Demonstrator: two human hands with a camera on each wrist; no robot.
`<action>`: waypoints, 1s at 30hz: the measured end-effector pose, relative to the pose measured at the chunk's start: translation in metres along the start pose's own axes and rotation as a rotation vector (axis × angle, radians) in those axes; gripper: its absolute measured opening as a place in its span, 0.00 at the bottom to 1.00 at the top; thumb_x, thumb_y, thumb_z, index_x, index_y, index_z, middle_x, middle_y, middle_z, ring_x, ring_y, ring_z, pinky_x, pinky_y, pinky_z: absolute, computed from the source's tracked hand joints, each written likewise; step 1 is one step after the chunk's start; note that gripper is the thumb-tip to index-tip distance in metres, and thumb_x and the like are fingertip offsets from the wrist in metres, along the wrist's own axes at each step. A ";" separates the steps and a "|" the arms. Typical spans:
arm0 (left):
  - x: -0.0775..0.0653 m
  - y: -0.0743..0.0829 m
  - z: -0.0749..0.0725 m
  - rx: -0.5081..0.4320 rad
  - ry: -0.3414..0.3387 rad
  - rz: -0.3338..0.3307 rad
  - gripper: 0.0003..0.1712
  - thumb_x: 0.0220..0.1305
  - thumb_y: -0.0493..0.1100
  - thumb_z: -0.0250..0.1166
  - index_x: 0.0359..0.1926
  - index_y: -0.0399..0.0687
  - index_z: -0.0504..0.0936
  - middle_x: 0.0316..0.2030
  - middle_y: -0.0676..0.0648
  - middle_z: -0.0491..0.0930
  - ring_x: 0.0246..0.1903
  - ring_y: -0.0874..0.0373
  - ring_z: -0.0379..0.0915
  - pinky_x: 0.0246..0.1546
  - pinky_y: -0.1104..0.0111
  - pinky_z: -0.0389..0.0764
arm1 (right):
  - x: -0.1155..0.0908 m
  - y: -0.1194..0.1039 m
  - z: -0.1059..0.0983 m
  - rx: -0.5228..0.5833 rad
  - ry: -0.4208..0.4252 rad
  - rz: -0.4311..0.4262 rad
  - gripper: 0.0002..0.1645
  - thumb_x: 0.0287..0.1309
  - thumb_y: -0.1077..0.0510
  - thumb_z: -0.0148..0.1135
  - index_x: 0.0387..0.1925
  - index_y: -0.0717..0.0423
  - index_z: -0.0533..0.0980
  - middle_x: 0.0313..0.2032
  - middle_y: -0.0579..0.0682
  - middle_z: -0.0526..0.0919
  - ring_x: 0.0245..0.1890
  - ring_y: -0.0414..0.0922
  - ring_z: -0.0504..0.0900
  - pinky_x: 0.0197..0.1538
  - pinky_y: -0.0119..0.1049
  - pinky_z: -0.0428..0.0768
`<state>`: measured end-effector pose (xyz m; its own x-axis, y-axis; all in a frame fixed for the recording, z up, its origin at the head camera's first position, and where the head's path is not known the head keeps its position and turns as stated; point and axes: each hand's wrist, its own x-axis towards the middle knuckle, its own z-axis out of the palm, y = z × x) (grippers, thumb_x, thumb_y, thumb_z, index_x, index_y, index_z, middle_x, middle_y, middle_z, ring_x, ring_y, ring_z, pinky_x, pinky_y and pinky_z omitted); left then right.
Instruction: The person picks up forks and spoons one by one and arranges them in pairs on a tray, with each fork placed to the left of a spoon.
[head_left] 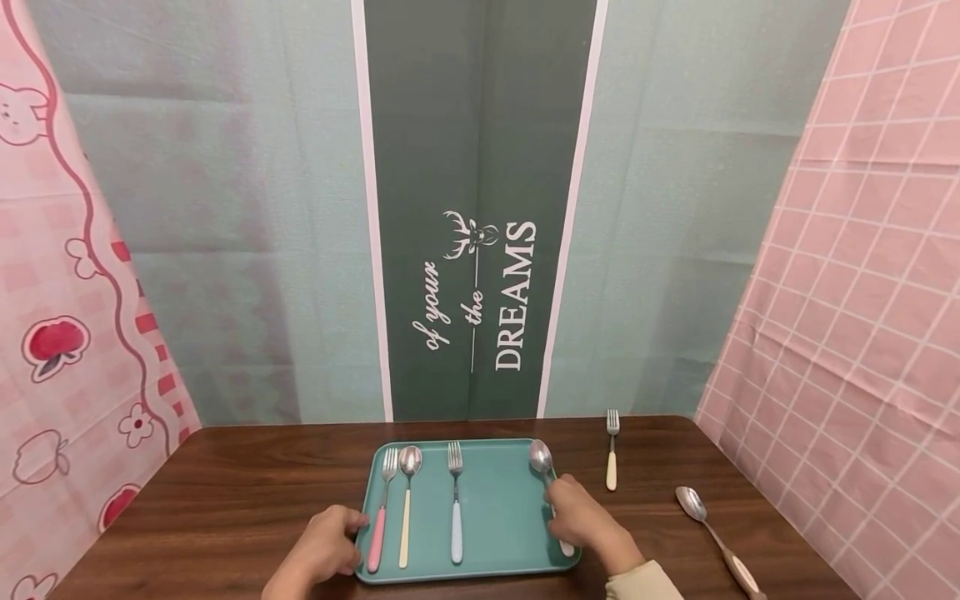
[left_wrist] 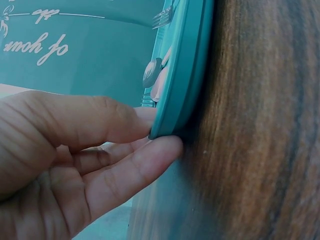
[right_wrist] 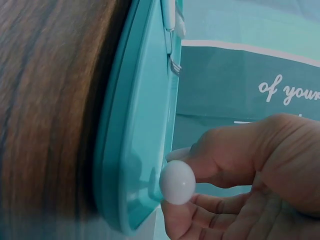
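Observation:
My left hand (head_left: 324, 546) pinches the left rim of a teal tray (head_left: 510, 533); in the left wrist view its thumb lies over the rim and a finger beneath. At the tray's right side my right hand (head_left: 583, 517) grips a spoon (head_left: 540, 457) with a white handle, whose rounded end (right_wrist: 178, 182) faces the right wrist camera. The spoon's bowl points toward the back right corner of the tray. On the tray's left part lie a pink-handled fork (head_left: 378, 533) and a cream-handled spoon (head_left: 406, 525). A fork with a pale blue handle (head_left: 456, 525) lies near the middle.
On the brown wooden table (head_left: 247, 475), right of the tray, lie a fork with a cream handle (head_left: 611, 471) and a larger spoon (head_left: 720, 542) with a tan and white handle. A green curtain (head_left: 465, 125) hangs behind, with pink cloth (head_left: 862, 333) at both sides.

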<state>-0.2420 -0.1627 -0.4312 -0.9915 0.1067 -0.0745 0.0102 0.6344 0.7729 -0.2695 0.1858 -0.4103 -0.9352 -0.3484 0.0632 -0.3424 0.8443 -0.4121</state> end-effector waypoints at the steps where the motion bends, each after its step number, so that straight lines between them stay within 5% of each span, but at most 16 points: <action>1: 0.000 0.000 0.000 0.001 0.000 0.000 0.29 0.30 0.20 0.60 0.44 0.24 0.79 0.34 0.37 0.77 0.25 0.53 0.72 0.19 0.66 0.78 | 0.001 -0.001 0.000 0.004 -0.002 -0.006 0.08 0.32 0.74 0.57 0.14 0.60 0.71 0.20 0.51 0.64 0.24 0.45 0.63 0.20 0.34 0.66; 17: -0.001 0.000 -0.001 0.002 0.009 0.008 0.29 0.30 0.21 0.60 0.44 0.25 0.79 0.34 0.37 0.77 0.21 0.55 0.71 0.18 0.66 0.78 | 0.012 -0.017 0.008 0.036 -0.032 -0.071 0.18 0.31 0.73 0.56 0.09 0.52 0.59 0.14 0.44 0.57 0.18 0.39 0.56 0.17 0.30 0.57; 30: 0.000 -0.001 0.000 -0.002 0.008 0.018 0.30 0.28 0.21 0.60 0.43 0.25 0.79 0.34 0.37 0.78 0.22 0.55 0.71 0.18 0.66 0.78 | 0.021 -0.034 0.018 -0.012 -0.053 -0.088 0.07 0.31 0.71 0.59 0.12 0.60 0.70 0.17 0.45 0.61 0.23 0.41 0.60 0.24 0.31 0.63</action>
<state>-0.2421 -0.1639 -0.4321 -0.9922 0.1121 -0.0554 0.0279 0.6309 0.7754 -0.2759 0.1427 -0.4116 -0.8956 -0.4420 0.0501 -0.4240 0.8144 -0.3961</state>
